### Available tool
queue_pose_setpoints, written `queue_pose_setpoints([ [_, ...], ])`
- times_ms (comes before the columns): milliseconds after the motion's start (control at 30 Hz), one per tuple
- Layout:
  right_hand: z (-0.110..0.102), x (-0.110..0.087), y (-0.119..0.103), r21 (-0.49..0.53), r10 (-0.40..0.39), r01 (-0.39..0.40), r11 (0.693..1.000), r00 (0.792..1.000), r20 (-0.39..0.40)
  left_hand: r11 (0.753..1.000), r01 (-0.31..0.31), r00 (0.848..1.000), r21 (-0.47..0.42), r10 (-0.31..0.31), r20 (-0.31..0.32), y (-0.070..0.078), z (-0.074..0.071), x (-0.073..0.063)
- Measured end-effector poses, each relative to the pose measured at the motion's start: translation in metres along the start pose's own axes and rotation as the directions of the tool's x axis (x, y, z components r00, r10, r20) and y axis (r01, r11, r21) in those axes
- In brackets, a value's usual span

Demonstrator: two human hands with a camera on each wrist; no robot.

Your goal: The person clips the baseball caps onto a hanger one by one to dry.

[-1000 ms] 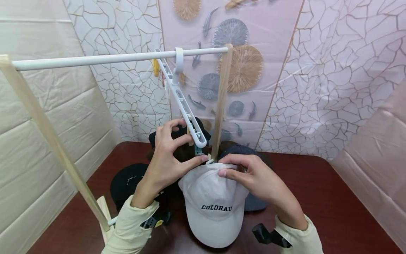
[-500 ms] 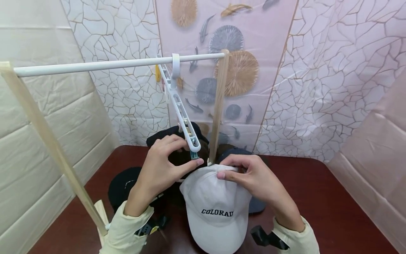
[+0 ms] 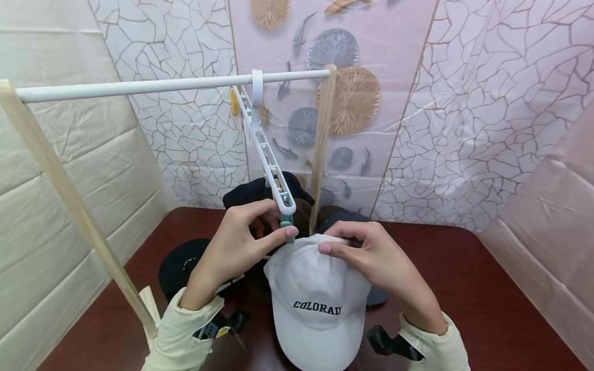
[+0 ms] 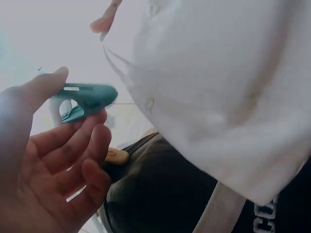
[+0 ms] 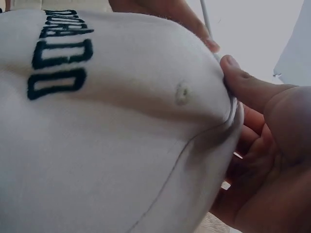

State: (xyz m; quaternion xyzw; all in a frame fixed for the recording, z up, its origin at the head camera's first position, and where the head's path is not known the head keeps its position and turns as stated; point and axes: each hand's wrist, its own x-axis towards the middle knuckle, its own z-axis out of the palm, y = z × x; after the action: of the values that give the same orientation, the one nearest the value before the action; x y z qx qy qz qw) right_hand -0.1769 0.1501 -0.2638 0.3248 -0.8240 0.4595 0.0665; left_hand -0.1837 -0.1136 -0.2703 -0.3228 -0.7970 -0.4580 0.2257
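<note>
left hand: narrow at the tips; the thumb lies on the upper arm of the teal clip and the fingers bend beneath it, pinching it; the other fingers curl loosely below.
right hand: narrow; thumb and fingers pinch a fold of fabric at the top of the white cap, with the thumb on the outer face and the fingers behind.
white cap: held by the right hand just below the near end of the hanger, crown uppermost, brim downward; dark lettering crosses the front, and a stitched eyelet shows on the crown.
teal clip: directly under the near end of the hanger, its blunt tip just beside the cap's edge; whether the two touch cannot be told.
hanger: white, slotted, hooked over the white rod; it slants toward the viewer, and a yellow clip is at its far end.
frame: the white rod spans two wooden posts.
other headwear: a black cap lies left of the white cap; a dark cap is behind the left hand, a navy cap behind the right.
tan clip: at the edge of dark fabric, below the teal clip.
support: a reddish-brown table.
sleeves: pale, with black devices at both wrists.
</note>
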Motion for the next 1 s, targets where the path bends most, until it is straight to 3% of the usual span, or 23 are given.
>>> queue_pose_setpoints([
  [267, 0.0006, 0.0013, 0.003, 0.029, -0.064, 0.062, 0.998, 0.995, 0.073, 0.999, -0.005, 0.998, -0.054, 0.008, 0.06, -0.0014, -0.0052, 0.0],
  [567, 0.0012, 0.0015, 0.0042, 0.005, -0.14, 0.14, 0.99, 0.984, 0.108, 0.995, 0.036, 0.998, -0.09, -0.031, 0.063, -0.0054, -0.0063, 0.0006],
  [867, 0.0002, 0.0011, 0.0061, -0.008, -0.264, 0.27, 0.963, 0.947, 0.184, 0.986, 0.089, 0.994, -0.143, -0.078, 0.079, -0.0067, -0.0066, 0.0002],
  [1000, 0.0018, 0.0005, 0.0049, 0.007, -0.284, 0.29, 0.957, 0.933, 0.222, 0.984, 0.095, 0.993, -0.149, -0.084, 0.078, -0.0066, -0.0046, 0.0001],
])
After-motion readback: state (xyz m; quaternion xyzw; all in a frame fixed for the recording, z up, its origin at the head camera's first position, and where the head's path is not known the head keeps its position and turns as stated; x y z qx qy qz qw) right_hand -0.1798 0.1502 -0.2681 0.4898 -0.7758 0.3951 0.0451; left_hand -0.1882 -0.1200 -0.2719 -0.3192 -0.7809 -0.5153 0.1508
